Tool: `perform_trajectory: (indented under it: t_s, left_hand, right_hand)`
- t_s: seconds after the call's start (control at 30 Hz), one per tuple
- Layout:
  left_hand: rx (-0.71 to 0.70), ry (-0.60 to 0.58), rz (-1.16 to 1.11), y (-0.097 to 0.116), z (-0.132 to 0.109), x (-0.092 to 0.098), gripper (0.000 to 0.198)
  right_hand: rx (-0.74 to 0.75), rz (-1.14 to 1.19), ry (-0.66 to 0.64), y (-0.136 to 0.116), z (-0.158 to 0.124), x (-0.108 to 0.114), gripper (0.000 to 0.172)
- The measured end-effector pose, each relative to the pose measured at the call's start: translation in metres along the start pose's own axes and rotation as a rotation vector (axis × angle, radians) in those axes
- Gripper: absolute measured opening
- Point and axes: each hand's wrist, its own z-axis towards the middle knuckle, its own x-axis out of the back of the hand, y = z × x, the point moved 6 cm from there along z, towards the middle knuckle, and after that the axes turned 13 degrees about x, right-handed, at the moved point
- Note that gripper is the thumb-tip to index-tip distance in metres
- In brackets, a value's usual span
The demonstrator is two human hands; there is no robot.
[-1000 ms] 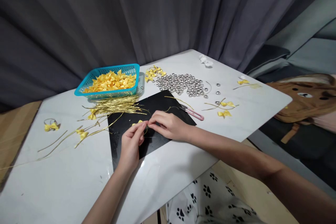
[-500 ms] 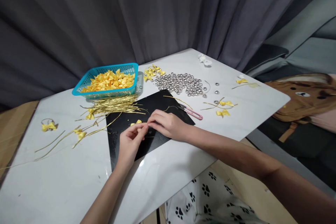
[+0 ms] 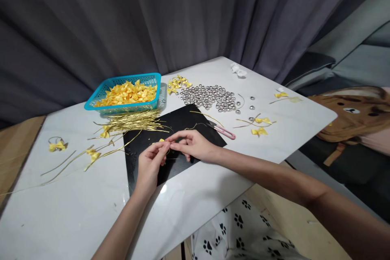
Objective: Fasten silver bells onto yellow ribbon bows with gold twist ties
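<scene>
Above a black mat point(image 3: 179, 120), my left hand point(image 3: 150, 163) and my right hand point(image 3: 196, 145) meet fingertip to fingertip. Both are closed in a pinch on a thin gold cord, largely hidden by the fingers. Just behind the left fingertips shows a small yellow ribbon bow point(image 3: 161, 141); whether it is held or lies on the mat I cannot tell. Left of and behind the hands lies a bundle of gold cords point(image 3: 134, 122). A pink-handled cutter point(image 3: 224, 131) rests across the mat's right edge.
A blue basket point(image 3: 91, 105) full of yellow bows stands at the back left. Silver beads point(image 3: 210, 96) are heaped behind the mat. Bows with cord lie left point(image 3: 93, 155) and right point(image 3: 262, 120) on the white table point(image 3: 76, 219). A brown bag point(image 3: 350, 130) is at the right.
My right hand's fingers have spread and arched a little, with the thumb lower and apart from the forefinger's base. The left hand stays almost in place.
</scene>
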Motion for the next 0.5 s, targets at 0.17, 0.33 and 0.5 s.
perform_trajectory:
  t_s: [0.17, 0.33, 0.5]
  left_hand:
    - [0.016, -0.014, -0.042, -0.0011, -0.0007, -0.0026, 0.025]
    - [0.028, -0.044, -0.076, -0.0008, -0.0018, -0.0052, 0.023]
    - [-0.002, 0.001, -0.038, 0.0021, -0.0022, -0.003, 0.023]
  right_hand:
    - [-0.021, 0.091, 0.114, 0.0015, 0.0008, 0.0042, 0.025]
    - [-0.035, 0.202, 0.116, 0.0056, 0.0014, 0.0031, 0.024]
    - [-0.039, 0.157, 0.119, 0.0061, 0.0004, 0.0016, 0.019]
